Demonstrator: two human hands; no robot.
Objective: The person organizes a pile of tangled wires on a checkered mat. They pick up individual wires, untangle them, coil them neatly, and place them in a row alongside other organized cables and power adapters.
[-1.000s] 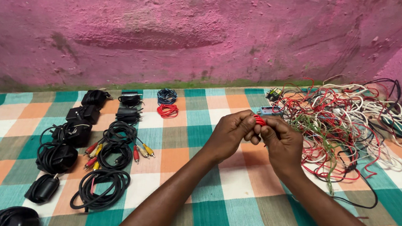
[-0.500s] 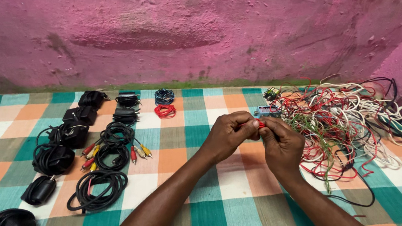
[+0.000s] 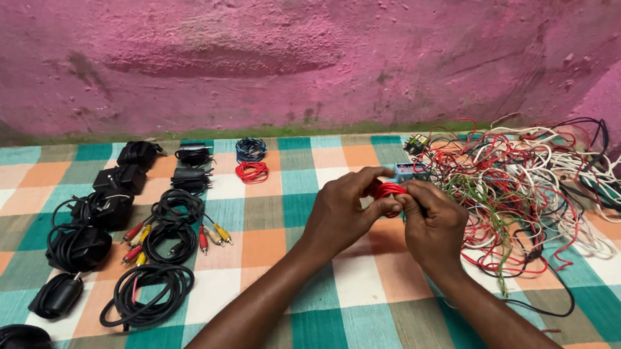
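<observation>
My left hand [image 3: 341, 215] and my right hand [image 3: 432, 226] meet above a checked cloth [image 3: 359, 295], both pinching a small coil of red wire [image 3: 387, 191] between their fingertips. The coil shows as a few red loops between the thumbs; the rest is hidden by my fingers. To the right lies a big tangled heap of red, white, green and black wires [image 3: 533, 179], close to my right hand.
Sorted on the left are black coiled cables [image 3: 148, 292], black power adapters [image 3: 117, 181], cables with red and yellow plugs [image 3: 208, 234], a small red coil [image 3: 253, 172] and a blue coil [image 3: 252, 147]. A rough pink wall [image 3: 263, 39] rises behind.
The red wire has grown from a small pinch into visible loops between my fingers. My hands have shifted slightly lower and my left fingers have rewrapped around the coil.
</observation>
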